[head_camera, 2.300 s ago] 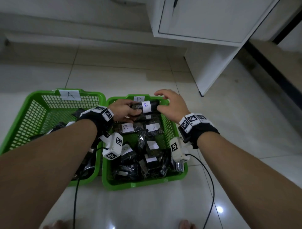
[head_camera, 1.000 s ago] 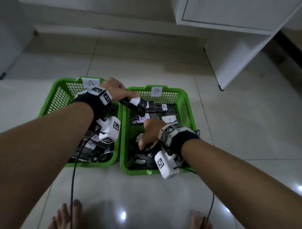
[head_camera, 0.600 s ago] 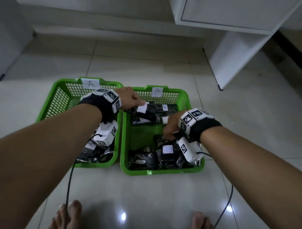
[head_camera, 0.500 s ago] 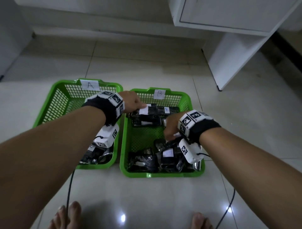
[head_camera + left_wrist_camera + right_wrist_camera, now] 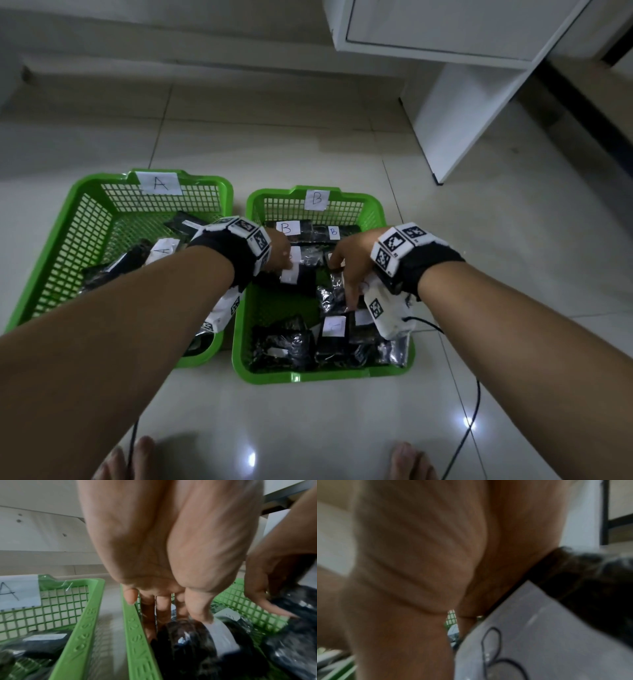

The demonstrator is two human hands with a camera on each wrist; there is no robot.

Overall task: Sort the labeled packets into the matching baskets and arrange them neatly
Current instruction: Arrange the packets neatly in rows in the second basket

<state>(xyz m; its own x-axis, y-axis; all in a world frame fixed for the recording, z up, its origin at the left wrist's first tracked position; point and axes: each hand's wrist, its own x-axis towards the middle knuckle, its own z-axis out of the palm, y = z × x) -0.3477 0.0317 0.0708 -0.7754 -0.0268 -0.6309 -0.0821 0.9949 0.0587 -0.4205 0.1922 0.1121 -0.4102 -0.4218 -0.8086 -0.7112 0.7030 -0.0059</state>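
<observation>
- Head view: both hands work inside the green plastic mesh basket labelled B (image 5: 373, 205). The left hand (image 5: 279, 251) rests on a black crinkled packet with a white label (image 5: 294, 274), long axis left-right.
- Left wrist view: straight fingers (image 5: 163, 605) press that packet against the left wall (no curl visible).
- Right wrist view: the right hand (image 5: 412, 574) holds a B-labelled black packet (image 5: 547, 635), just beside the palm.

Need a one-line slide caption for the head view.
Both hands, left and right, arrange black labeled packets inside green plastic basket B, beside basket A.
</observation>
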